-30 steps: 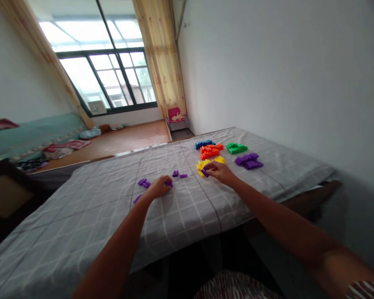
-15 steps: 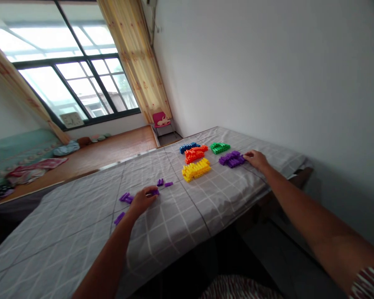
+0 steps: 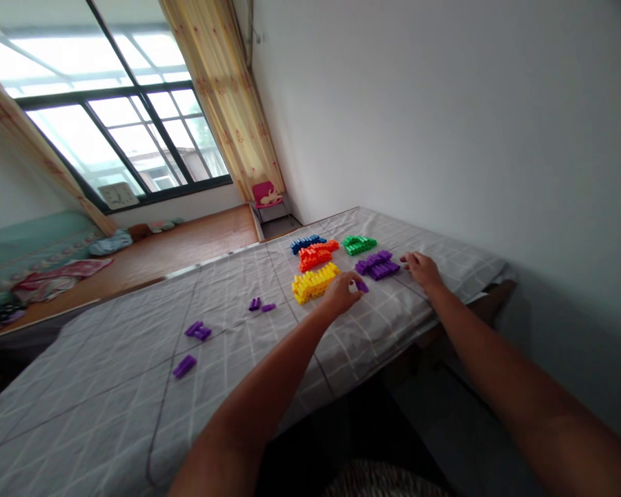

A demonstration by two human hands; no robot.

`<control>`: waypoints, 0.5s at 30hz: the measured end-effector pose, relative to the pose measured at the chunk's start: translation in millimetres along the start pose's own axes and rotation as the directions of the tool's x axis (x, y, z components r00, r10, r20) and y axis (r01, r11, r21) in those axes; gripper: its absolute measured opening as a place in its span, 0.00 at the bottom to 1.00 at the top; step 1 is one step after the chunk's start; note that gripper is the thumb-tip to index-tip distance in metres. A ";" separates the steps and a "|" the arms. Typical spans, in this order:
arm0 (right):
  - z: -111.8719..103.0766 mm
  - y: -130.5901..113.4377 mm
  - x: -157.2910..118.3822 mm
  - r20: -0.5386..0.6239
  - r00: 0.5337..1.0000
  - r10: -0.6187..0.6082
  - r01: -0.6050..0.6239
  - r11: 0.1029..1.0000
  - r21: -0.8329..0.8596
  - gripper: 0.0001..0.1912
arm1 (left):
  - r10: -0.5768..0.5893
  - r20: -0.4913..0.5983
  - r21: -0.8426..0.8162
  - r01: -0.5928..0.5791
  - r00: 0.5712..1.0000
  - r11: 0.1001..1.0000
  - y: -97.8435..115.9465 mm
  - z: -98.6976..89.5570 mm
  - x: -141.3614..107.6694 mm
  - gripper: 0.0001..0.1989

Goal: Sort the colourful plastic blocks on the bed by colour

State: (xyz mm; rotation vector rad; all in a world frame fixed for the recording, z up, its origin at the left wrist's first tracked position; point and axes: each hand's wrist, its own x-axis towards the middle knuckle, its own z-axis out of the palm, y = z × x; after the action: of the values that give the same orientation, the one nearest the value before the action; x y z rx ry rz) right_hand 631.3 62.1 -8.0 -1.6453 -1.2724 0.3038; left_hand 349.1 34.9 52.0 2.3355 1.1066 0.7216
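Observation:
My left hand [image 3: 344, 293] is closed on a small purple plastic piece [image 3: 361, 285], pinched between thumb and fingers just in front of a purple stack [image 3: 377, 265]. On the stack's right side is my right hand [image 3: 421, 268], its fingers loosely curled and a little apart, with nothing visible in them. A yellow stack [image 3: 314, 281] lies just beyond my left hand. Farther back are orange [image 3: 315, 256], blue [image 3: 306, 243] and green [image 3: 359, 244] stacks of similar small pieces. Loose purple pieces lie to the left, in small groups [image 3: 198, 330], [image 3: 185, 366] and near a single piece [image 3: 268, 307].
All the pieces lie on a grey checked cloth [image 3: 108, 386] covering a raised surface, whose near edge is close to me. A white wall [image 3: 445, 124] runs along the right. Beyond stand a pink chair [image 3: 265, 194] and a curtained window.
My left hand has moved right from the loose pieces to the purple stack, carrying a purple piece. My right hand has come slightly away from the stack. The view has shifted a little.

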 end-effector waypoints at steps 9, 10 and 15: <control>-2.3 -10.1 -3.6 0.058 0.997 -0.054 0.064 0.982 -0.177 0.19 | -0.073 -0.139 0.110 0.089 0.988 0.990 -16.7 46.3 36.5 0.13; -2.2 -10.1 -3.2 0.063 0.996 -0.061 0.072 0.977 -0.199 0.19 | -0.075 -0.146 0.104 0.091 0.986 0.990 -16.8 47.0 36.7 0.12; -2.9 -4.8 -2.0 0.074 0.992 -0.100 0.114 0.968 -0.222 0.21 | -0.115 -0.081 0.028 0.118 0.990 0.993 -10.5 42.2 34.2 0.12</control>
State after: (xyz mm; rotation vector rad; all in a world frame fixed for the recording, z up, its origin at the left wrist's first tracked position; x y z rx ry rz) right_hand 629.6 58.6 -3.5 -1.7606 -1.4821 0.1491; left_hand 388.2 60.9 22.7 2.2640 1.2869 0.7637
